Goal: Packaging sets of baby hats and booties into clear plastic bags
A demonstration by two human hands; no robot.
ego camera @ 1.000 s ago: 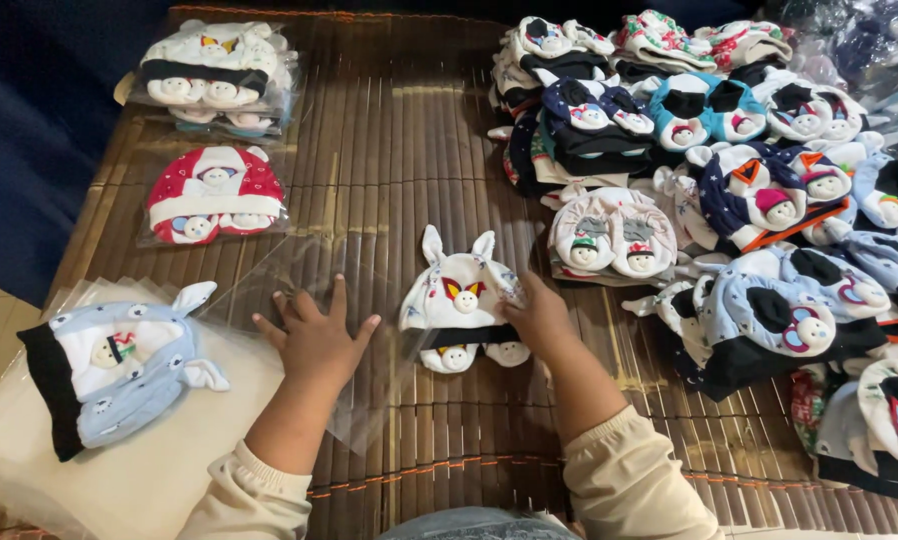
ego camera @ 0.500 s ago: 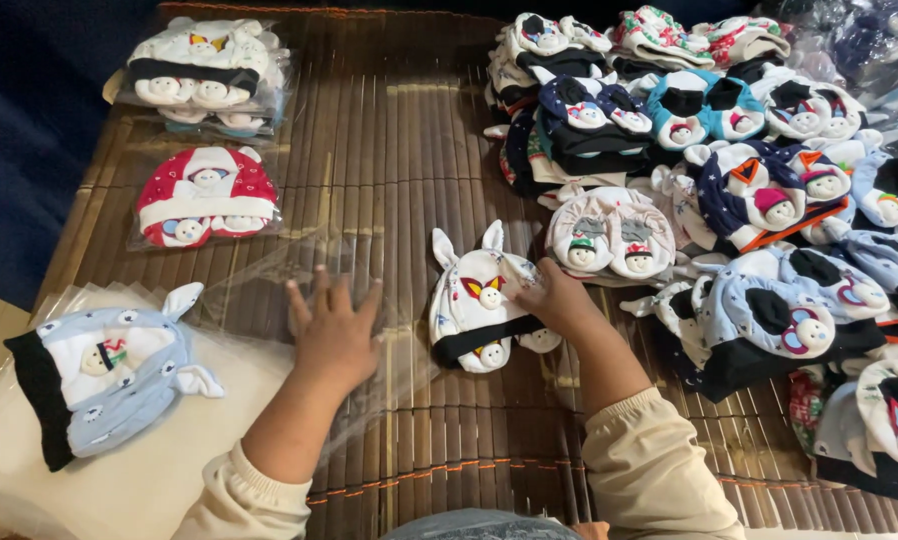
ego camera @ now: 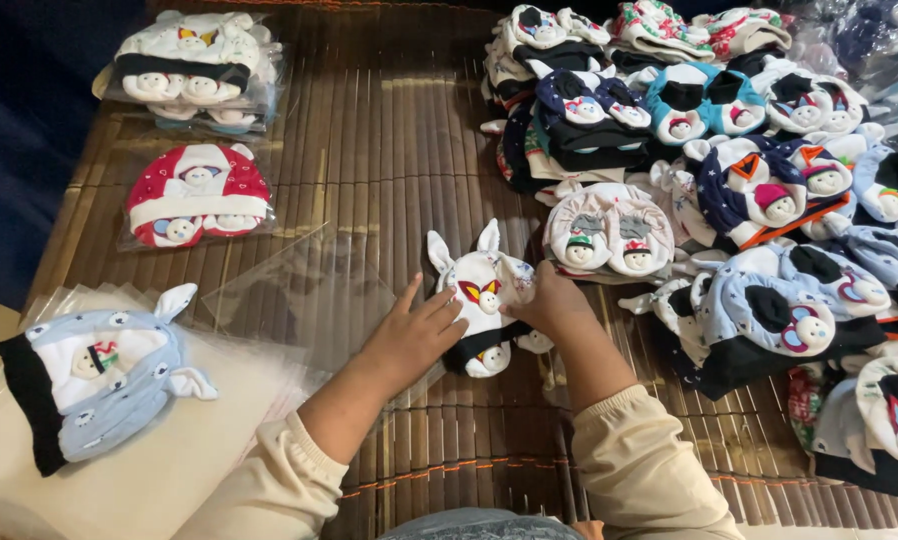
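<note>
White hat (ego camera: pixel 481 300) lies between both hands: left hand (ego camera: pixel 414 335) flat, fingers spread, steadying the bag (ego camera: pixel 309 300); right hand (ego camera: pixel 549 305) pinches its edge.

Both my forearms reach up from the bottom edge toward mid-frame, cream cuffs at the wrists. My left hand (ego camera: pixel 414 335) lies palm down, fingers spread and pointing right. My right hand (ego camera: pixel 549 300) curls, fingers bent leftward, close beside it
</note>
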